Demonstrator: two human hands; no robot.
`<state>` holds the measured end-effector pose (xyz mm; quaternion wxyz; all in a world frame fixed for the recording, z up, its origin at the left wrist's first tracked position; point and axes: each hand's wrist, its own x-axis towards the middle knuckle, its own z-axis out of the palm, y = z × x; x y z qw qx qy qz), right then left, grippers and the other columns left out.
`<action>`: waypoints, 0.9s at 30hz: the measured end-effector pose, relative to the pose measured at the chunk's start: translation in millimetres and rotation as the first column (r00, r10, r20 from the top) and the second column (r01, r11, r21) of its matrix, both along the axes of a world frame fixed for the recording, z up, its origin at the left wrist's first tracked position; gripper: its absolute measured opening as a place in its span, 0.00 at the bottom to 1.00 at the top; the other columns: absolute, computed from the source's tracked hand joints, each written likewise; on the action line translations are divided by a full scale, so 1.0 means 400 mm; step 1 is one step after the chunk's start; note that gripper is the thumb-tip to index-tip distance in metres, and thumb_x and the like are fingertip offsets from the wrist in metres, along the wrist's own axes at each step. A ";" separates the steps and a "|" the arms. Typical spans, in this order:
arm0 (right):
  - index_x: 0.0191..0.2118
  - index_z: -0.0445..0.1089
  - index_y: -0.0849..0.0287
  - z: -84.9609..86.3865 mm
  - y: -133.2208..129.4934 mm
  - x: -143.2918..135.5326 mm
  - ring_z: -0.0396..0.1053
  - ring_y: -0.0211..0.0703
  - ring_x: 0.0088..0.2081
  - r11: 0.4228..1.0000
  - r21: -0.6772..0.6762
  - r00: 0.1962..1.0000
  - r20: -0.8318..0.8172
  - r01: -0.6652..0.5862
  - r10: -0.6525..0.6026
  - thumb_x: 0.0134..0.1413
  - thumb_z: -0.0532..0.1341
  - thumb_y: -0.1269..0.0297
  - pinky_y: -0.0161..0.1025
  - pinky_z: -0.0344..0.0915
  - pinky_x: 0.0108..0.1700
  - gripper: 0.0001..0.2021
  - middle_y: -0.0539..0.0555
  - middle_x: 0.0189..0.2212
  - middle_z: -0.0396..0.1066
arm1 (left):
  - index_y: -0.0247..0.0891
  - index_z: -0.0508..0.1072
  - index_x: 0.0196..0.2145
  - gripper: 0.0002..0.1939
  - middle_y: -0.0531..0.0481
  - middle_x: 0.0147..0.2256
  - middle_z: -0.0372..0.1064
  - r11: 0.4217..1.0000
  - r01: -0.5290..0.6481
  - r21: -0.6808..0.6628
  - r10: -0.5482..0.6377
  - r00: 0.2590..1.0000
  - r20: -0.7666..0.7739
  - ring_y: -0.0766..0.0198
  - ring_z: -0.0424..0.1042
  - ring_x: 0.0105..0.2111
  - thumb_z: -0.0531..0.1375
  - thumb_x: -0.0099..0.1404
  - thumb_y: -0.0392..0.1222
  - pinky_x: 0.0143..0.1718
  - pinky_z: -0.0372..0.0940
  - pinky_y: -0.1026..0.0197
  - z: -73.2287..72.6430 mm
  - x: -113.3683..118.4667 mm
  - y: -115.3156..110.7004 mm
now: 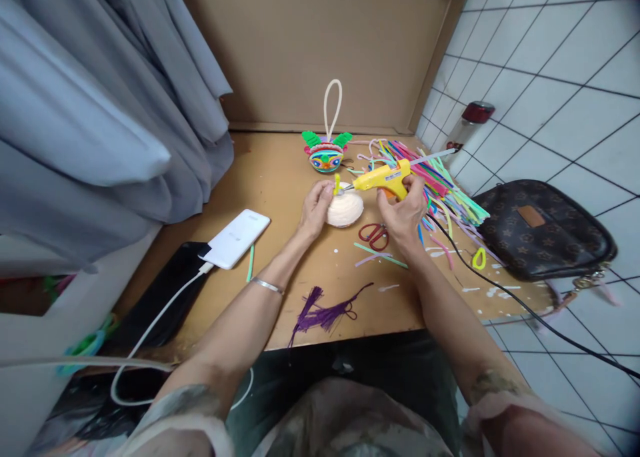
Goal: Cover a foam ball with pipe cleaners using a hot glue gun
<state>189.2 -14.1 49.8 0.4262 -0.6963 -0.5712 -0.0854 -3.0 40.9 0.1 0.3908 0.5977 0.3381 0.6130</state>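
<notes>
My right hand [403, 210] is wrapped round the grip of a yellow hot glue gun [381, 177], with a clear glue stick [434, 155] poking out of its back end. The gun's nozzle points left, at the top of a cream, fuzzy round ball [345, 210]. My left hand [317, 209] is closed on the ball's left side. By its fingertips a short yellow pipe cleaner [337, 182] stands up; whether the nozzle touches it I cannot tell. Red-handled scissors [374, 237] lie just below the ball.
A colourful lion-head ornament [325, 156] with a cream loop stands behind. Pipe cleaners [450, 194] are heaped at right, beside a brown handbag [547, 227] and a bottle [467, 125]. Purple tassels [325, 312] lie in front; a white power bank [239, 238] lies left. A black cord [480, 274] trails right.
</notes>
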 end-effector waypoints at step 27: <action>0.48 0.62 0.54 -0.056 0.016 0.013 0.75 0.52 0.40 0.923 0.380 0.988 0.152 -0.054 -0.005 0.60 0.62 0.51 0.48 0.72 0.41 0.17 0.57 0.40 0.75 | 0.41 0.76 0.39 0.24 0.46 0.42 0.78 0.999 0.041 -0.002 -0.041 0.997 0.068 0.54 0.75 0.45 0.61 0.64 0.66 0.47 0.69 0.56 -0.009 -0.001 0.005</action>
